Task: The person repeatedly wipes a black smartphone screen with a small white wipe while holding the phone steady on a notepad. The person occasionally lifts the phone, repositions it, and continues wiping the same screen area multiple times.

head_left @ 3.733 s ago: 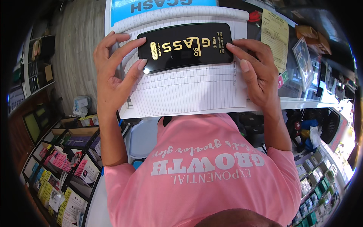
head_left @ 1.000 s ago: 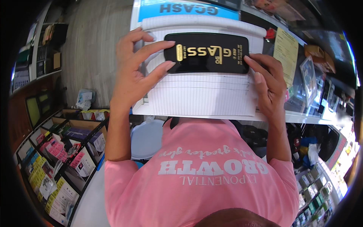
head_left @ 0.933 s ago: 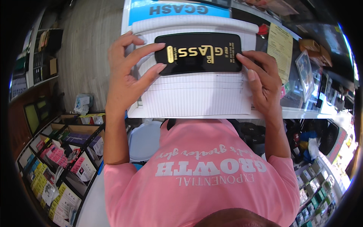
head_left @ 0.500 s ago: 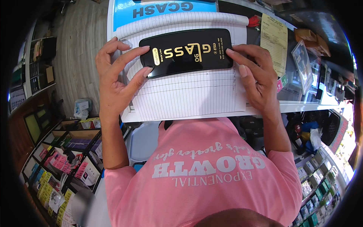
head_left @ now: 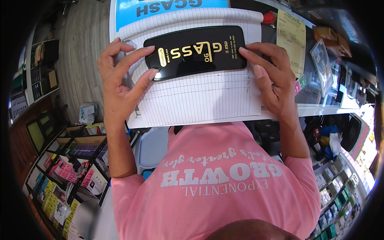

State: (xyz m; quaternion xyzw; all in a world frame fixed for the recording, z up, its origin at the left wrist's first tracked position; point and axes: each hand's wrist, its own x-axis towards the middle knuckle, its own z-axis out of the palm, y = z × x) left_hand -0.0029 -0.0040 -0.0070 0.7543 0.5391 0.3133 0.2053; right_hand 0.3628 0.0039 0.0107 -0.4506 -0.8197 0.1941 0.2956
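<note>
A glossy black phone screen protector point(head_left: 188, 66) with rounded corners and gold lettering lies lengthwise across, on or just over, an opened ruled notebook point(head_left: 196, 100). At its left end my left hand point(head_left: 124, 76) grips it, index fingertip at the upper corner and thumb at the lower one. My right hand point(head_left: 276, 74) has its index fingertip on the right end. The right thumb is bent in beside that edge, and whether it touches is hard to tell. Light glints off the protector's lower left corner.
The notebook rests on a white-edged counter point(head_left: 236, 119), its turned pages curling at the far side. Beyond lies a blue sign point(head_left: 168, 9). To the right are a yellowish printed form point(head_left: 291, 40) and brown boxes point(head_left: 331, 38). Shelves of packaged goods point(head_left: 66, 172) stand at lower left.
The whole view has shifted slightly. Both hands keep their places at the protector's two ends, and its black face stays upward with only a small change in angle.
</note>
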